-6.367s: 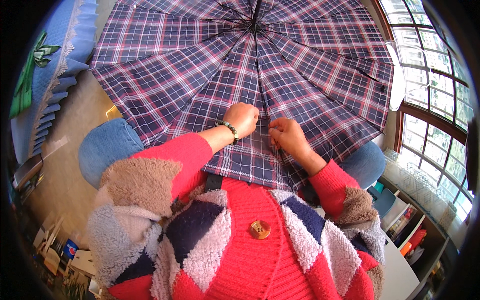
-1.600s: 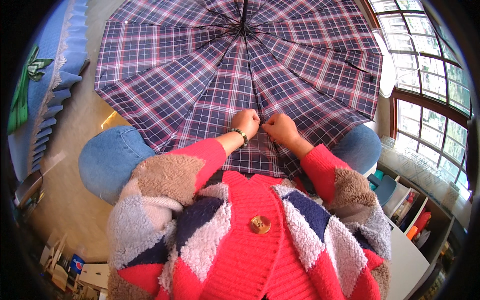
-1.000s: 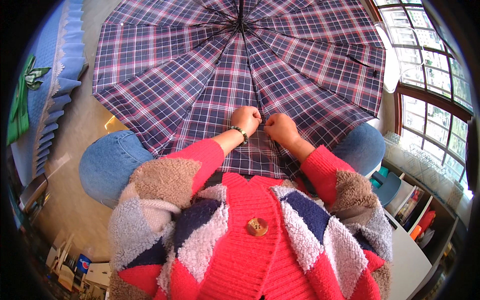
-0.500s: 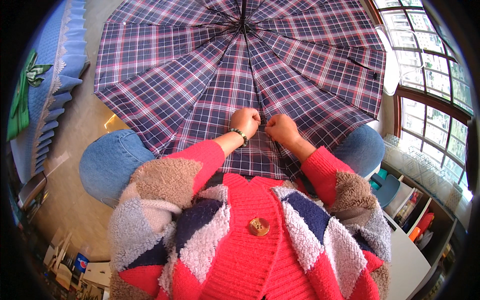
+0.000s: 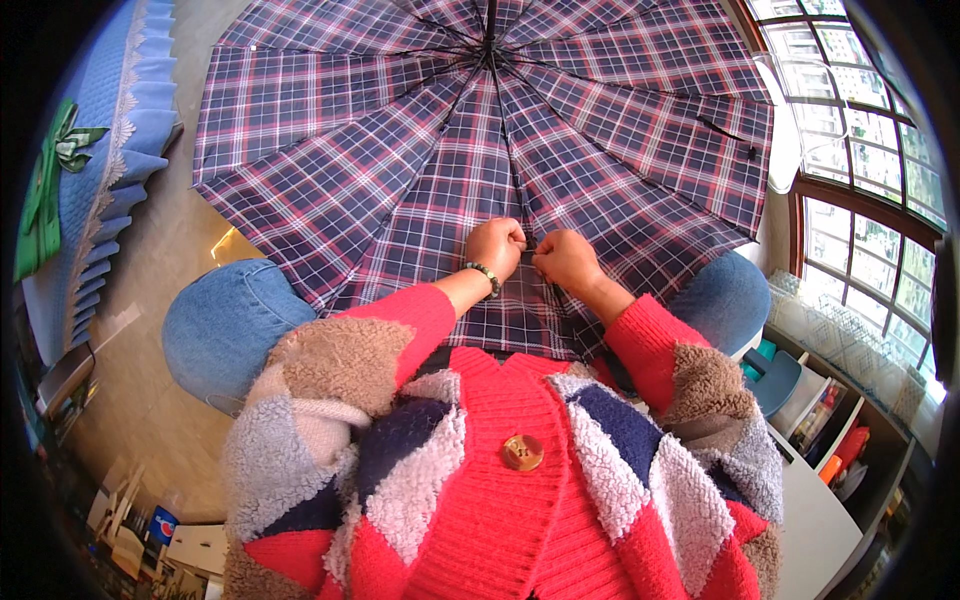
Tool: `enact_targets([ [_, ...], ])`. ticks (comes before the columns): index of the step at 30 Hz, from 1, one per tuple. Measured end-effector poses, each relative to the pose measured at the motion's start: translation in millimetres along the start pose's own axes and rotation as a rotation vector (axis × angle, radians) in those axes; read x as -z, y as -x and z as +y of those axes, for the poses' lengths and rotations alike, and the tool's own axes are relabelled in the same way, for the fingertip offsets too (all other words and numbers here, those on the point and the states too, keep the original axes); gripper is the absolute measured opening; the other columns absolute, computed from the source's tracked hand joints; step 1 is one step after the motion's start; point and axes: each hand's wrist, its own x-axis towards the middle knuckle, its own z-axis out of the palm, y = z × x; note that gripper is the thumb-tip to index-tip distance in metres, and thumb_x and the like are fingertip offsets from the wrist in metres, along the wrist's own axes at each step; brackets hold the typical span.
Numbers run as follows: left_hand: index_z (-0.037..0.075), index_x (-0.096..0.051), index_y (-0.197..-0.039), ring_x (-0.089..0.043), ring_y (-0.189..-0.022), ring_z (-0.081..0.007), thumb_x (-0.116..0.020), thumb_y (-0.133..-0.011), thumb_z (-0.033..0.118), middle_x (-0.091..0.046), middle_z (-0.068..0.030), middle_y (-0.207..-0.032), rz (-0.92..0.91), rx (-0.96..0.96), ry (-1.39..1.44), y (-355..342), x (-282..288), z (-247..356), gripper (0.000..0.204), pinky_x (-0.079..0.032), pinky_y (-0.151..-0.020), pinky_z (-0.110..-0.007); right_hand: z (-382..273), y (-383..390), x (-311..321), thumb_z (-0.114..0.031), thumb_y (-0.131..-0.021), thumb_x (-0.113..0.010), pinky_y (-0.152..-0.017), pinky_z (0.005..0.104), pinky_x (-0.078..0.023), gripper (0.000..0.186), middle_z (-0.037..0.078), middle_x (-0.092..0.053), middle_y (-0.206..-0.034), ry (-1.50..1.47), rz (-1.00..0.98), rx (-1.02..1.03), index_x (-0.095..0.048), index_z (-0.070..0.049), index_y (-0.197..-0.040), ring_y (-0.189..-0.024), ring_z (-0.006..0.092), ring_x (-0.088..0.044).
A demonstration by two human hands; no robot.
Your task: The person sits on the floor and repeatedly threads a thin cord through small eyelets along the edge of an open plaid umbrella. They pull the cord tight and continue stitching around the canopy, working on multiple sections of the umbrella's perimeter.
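Umbrella point(image 5: 465, 160), plaid in navy, red and white, lies spread with its ribbed inside facing us, its near edge at our lap between our denim knees point(image 5: 230, 325). Our left hand point(image 5: 497, 248), bracelet point(image 5: 490, 277) at its wrist, and our right hand point(image 5: 568, 260) curl near each other beside one dark rib point(image 5: 510, 150); we cannot tell whether their fingers are clamped on anything.

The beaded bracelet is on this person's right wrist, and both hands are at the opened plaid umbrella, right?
Not quite: the head view shows the beaded bracelet on the left wrist. Both hands, left hand and right hand, are indeed at the opened plaid umbrella.
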Motion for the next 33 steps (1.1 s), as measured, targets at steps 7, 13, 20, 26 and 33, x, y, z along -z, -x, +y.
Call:
enact_targets([
  [7,0.006,-0.062,-0.069,-0.061,-0.063,-0.0225,-0.071,-0.066,0.006,-0.062,-0.0077,-0.068,-0.017,-0.008,-0.039,-0.3,3.0,1.9,0.009,-0.046,-0.058,-0.034,2.6,-2.6,-1.2,-0.021,-0.067,-0.066,-0.073,0.0372,-0.051,0.018,0.014,-0.067,-0.075,-0.019,-0.013,-0.012,-0.070,-0.008,-0.079,-0.078,0.0286,-0.065],
  [13,0.007,-0.063,-0.068,-0.062,-0.065,-0.0257,-0.070,-0.066,0.007,-0.063,-0.0093,-0.068,-0.061,0.010,-0.098,0.0,6.6,3.1,0.007,-0.047,-0.059,-0.036,3.7,-2.0,-0.3,-0.020,-0.067,-0.066,-0.073,0.0372,-0.051,0.017,0.014,-0.067,-0.077,0.026,-0.004,0.014,-0.070,-0.009,-0.078,-0.078,0.0290,-0.065],
  [20,0.010,-0.065,-0.066,-0.062,-0.066,-0.0268,-0.068,-0.066,0.010,-0.064,-0.0087,-0.068,-0.076,0.057,-0.145,-2.8,5.2,5.3,0.003,-0.048,-0.059,-0.037,1.2,-1.5,1.3,-0.020,-0.067,-0.066,-0.072,0.0372,-0.051,0.018,0.014,-0.067,-0.076,0.022,-0.022,-0.005,-0.070,-0.009,-0.079,-0.077,0.0287,-0.066],
  [26,0.011,-0.066,-0.067,-0.063,-0.065,-0.0246,-0.068,-0.067,0.010,-0.064,-0.0076,-0.067,-0.077,0.084,-0.119,-3.6,4.5,7.1,0.002,-0.048,-0.059,-0.035,1.4,-2.9,0.8,-0.021,-0.068,-0.066,-0.071,0.0363,-0.051,0.018,0.013,-0.067,-0.072,0.034,-0.025,0.003,-0.070,-0.008,-0.079,-0.075,0.0272,-0.066],
  [33,0.010,-0.066,-0.068,-0.063,-0.063,-0.0223,-0.069,-0.067,0.010,-0.064,-0.0072,-0.066,-0.052,0.086,-0.086,-3.1,1.8,5.3,0.004,-0.048,-0.058,-0.034,2.5,-2.8,0.3,-0.020,-0.067,-0.066,-0.071,0.0362,-0.051,0.017,0.013,-0.067,-0.071,0.028,-0.024,0.015,-0.070,-0.009,-0.079,-0.074,0.0273,-0.066],
])
